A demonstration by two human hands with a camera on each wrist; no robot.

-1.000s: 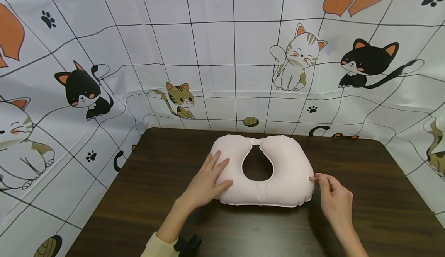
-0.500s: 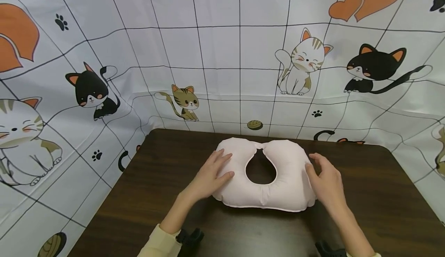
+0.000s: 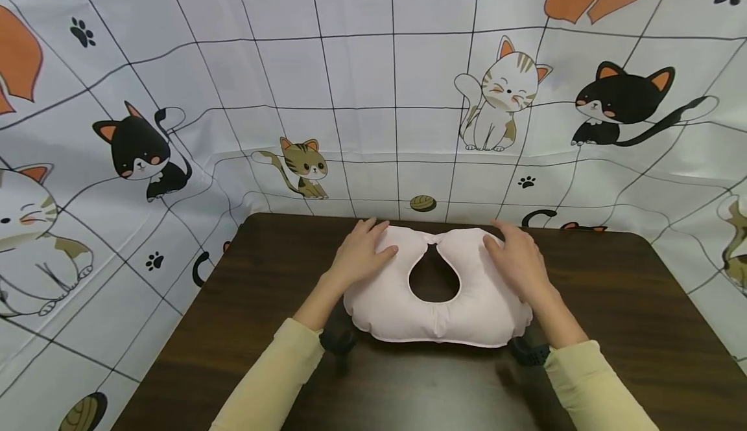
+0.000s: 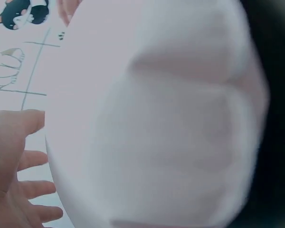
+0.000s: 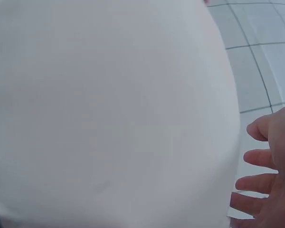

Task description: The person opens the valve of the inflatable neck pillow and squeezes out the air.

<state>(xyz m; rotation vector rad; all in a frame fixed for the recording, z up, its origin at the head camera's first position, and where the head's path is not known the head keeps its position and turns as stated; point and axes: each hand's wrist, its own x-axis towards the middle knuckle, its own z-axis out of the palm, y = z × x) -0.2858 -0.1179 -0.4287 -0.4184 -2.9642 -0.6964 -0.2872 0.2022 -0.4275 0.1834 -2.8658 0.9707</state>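
A pale pink, puffed-up inflatable neck pillow (image 3: 397,317) lies on the brown table, its two arms meeting at the far side around a teardrop-shaped hole. My left hand (image 3: 362,253) is at the pillow's upper left side, fingers spread and fairly straight. At the upper right side is my right hand (image 3: 516,262), with its fingers extended too. Both wrist views are mostly filled by the pillow (image 4: 156,133), with the left fingertips reaching its edge. In the right wrist view the right hand (image 5: 270,175) has spread fingers along the pillow's edge.
The dark wood-grain table (image 3: 233,327) ends at rounded far corners. Behind it hangs a white sheet (image 3: 362,74) with grid lines and cartoon cats. Black wrist camera mounts (image 3: 528,351) sit under both wrists, close to the pillow's near side.
My right hand has let go of the small valve piece at the pillow's right edge and moved to its upper right side. My left hand has slid farther up the left side.
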